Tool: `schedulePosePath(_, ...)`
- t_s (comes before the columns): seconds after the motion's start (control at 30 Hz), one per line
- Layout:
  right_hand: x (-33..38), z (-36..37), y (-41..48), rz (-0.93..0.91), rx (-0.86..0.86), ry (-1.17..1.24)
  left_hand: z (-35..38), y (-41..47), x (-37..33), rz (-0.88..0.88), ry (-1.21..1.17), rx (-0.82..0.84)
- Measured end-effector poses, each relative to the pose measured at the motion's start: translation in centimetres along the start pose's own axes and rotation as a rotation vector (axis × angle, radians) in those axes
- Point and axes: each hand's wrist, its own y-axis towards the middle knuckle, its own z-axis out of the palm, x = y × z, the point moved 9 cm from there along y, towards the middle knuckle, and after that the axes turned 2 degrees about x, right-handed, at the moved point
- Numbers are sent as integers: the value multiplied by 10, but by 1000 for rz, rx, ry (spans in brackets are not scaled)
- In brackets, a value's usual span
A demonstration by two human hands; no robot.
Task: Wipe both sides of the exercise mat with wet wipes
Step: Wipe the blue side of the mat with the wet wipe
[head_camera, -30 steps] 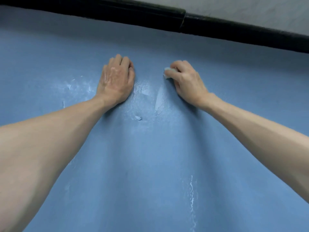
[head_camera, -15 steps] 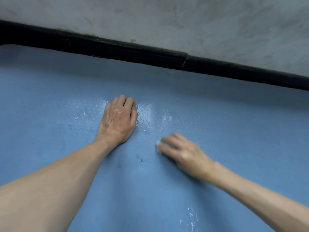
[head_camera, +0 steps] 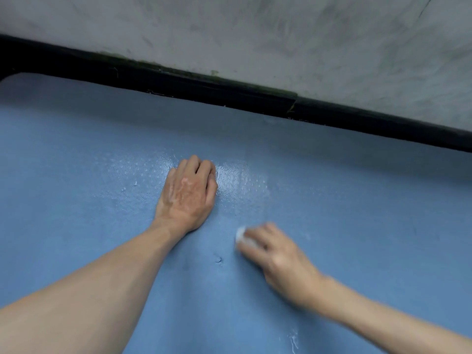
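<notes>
The blue exercise mat (head_camera: pixel 76 226) fills most of the head view. My left hand (head_camera: pixel 187 195) presses palm-down on it near the middle, with the fingers pointing toward the far edge. My right hand (head_camera: pixel 278 261), blurred by motion, holds a small wadded white wet wipe (head_camera: pixel 240 234) against the mat, to the right of and nearer than the left hand. A wet sheen (head_camera: pixel 240 180) glistens on the mat around and beyond the left hand.
A black strip (head_camera: pixel 204 90) runs along the mat's far edge, with a grey marbled floor (head_camera: pixel 281 34) beyond it. A small dent (head_camera: pixel 218 260) marks the mat between my arms. A white streak (head_camera: pixel 293 341) lies near the bottom right.
My right hand has pulled the wipe back toward me, from level with the left hand's fingertips to below it. The view has tilted up, showing more grey floor. The left hand stays planted.
</notes>
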Motion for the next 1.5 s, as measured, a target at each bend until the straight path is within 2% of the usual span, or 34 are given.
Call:
schedulePosePath(0.1,19,4,-21,-123,54,33,0,1,1,-2,18,-6)
schedulePosePath(0.2,-6,-6,22,-185,4,-19,1,1,1,0,26,-5)
schedulePosePath(0.37,-109,-43,137,0,-211,-178,3,0,2,-4,13,7)
schedulePosePath(0.5,-158,-54,174,149,-190,-236,3,1,2,-9,3,17)
schedulePosePath(0.67,-123,-48,127,155,-211,-162,1,1,2,-14,3,14)
schedulePosePath(0.87,-35,-17,5,77,-37,24,2,2,1,-16,20,17)
schedulePosePath(1.0,-36,-14,-1,50,16,117,2,0,1,-11,17,11)
schedulePosePath(1.07,-53,-17,19,68,56,82,2,1,1,-10,13,13)
schedulePosePath(1.23,-117,-53,83,247,-153,70,2,0,1,-4,2,12)
schedulePosePath(1.33,-136,-66,98,392,-298,219,1,0,1,-1,-5,7)
schedulePosePath(1.4,-134,-62,99,409,-306,270,1,1,1,-5,-1,7)
schedulePosePath(1.5,-125,-57,100,374,-270,171,0,1,0,-2,5,5)
